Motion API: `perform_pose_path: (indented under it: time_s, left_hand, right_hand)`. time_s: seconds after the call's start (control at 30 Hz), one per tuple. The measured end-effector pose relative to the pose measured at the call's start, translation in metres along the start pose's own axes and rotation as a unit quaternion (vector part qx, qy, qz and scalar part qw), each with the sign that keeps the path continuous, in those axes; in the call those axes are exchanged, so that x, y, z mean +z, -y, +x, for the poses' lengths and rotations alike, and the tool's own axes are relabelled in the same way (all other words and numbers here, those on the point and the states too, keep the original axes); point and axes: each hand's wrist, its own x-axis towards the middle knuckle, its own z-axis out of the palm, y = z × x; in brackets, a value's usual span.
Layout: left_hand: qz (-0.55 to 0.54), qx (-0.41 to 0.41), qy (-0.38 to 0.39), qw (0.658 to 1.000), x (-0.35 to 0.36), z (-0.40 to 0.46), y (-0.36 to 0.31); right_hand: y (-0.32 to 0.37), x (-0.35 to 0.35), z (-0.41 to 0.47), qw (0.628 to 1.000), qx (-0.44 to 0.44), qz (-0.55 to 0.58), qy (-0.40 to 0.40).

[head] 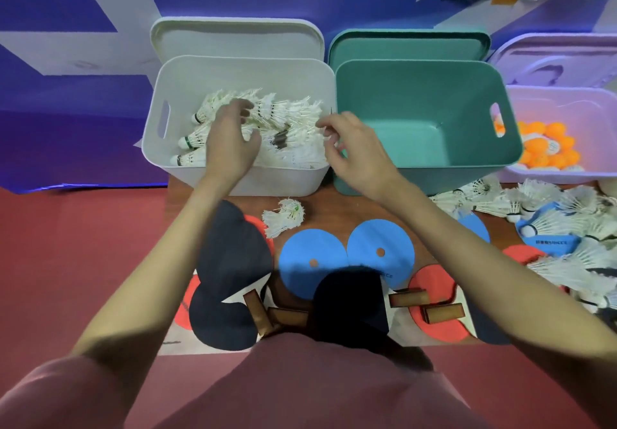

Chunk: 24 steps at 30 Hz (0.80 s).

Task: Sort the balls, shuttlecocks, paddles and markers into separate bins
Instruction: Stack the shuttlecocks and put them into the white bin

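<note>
My left hand [230,141] and right hand [350,151] hover loose-fingered, holding nothing, over the white bin [157,148]; its shuttlecocks [293,128] are white-feathered, dark-banded, cork-tipped.

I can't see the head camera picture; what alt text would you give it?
Two bare hands, left hand and right hand, reach over a white bin full of shuttlecocks, fingers loosely spread and holding nothing. Beside it stand an empty teal bin and a lilac bin of orange balls; paddles and loose shuttlecocks lie in front.
</note>
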Motion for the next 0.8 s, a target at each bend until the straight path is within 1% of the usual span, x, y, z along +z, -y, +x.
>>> perform_pose_path:
  time_s: [0.03,0.07,0.1,0.13,0.2,0.27,0.3,0.33,0.4,0.43,0.47,0.53,0.6,0.7,0.8]
  left_hand:
    - [-0.053,0.043,-0.047,0.997,0.008,-0.015,-0.017]
    - [-0.092,0.078,-0.070,0.990,0.017,-0.029,-0.034]
    - [-0.121,0.103,-0.071,0.985,0.027,-0.042,-0.050]
    - [-0.141,0.122,-0.059,0.981,0.037,-0.056,-0.065]
    - [-0.144,0.160,-0.012,0.977,0.058,-0.080,-0.088]
    - [-0.119,0.194,0.039,0.973,0.081,-0.101,-0.100]
    - [-0.108,0.196,0.063,0.973,0.093,-0.109,-0.104]
    - [-0.098,0.185,0.087,0.974,0.106,-0.116,-0.108]
    - [-0.077,0.143,0.126,0.979,0.127,-0.123,-0.111]
    - [-0.068,0.119,0.142,0.980,0.140,-0.127,-0.116]
    - [-0.059,0.094,0.160,0.981,0.153,-0.129,-0.122]
    - [-0.032,0.055,0.196,0.979,0.175,-0.130,-0.137]
    - [0.002,0.037,0.218,0.975,0.196,-0.130,-0.148]
    - [0.034,0.016,0.231,0.972,0.220,-0.129,-0.162]
    - [0.032,0.002,0.230,0.973,0.236,-0.131,-0.173]
  right_hand:
    - [-0.006,-0.005,-0.020,0.999,-0.015,0.022,-0.047]
    - [-0.015,-0.009,-0.041,0.997,-0.018,0.022,-0.078]
    - [-0.026,-0.013,-0.064,0.996,-0.011,0.015,-0.093]
    - [-0.040,-0.016,-0.087,0.995,0.008,0.008,-0.097]
    - [-0.072,-0.023,-0.130,0.994,0.060,-0.008,-0.094]
    - [-0.112,-0.026,-0.164,0.985,0.140,-0.037,-0.093]
    - [-0.133,-0.027,-0.176,0.977,0.189,-0.046,-0.086]
    - [-0.154,-0.028,-0.186,0.968,0.236,-0.046,-0.076]
    - [-0.185,-0.027,-0.191,0.942,0.331,-0.012,-0.050]
    - [-0.198,-0.030,-0.193,0.929,0.368,0.014,-0.036]
    - [-0.211,-0.031,-0.193,0.922,0.386,0.037,-0.024]
    - [-0.228,-0.030,-0.190,0.920,0.386,0.066,-0.020]
    - [-0.238,-0.026,-0.185,0.917,0.388,0.091,-0.030]
    - [-0.247,-0.018,-0.174,0.908,0.398,0.128,-0.025]
    - [-0.256,-0.015,-0.169,0.919,0.374,0.122,-0.038]
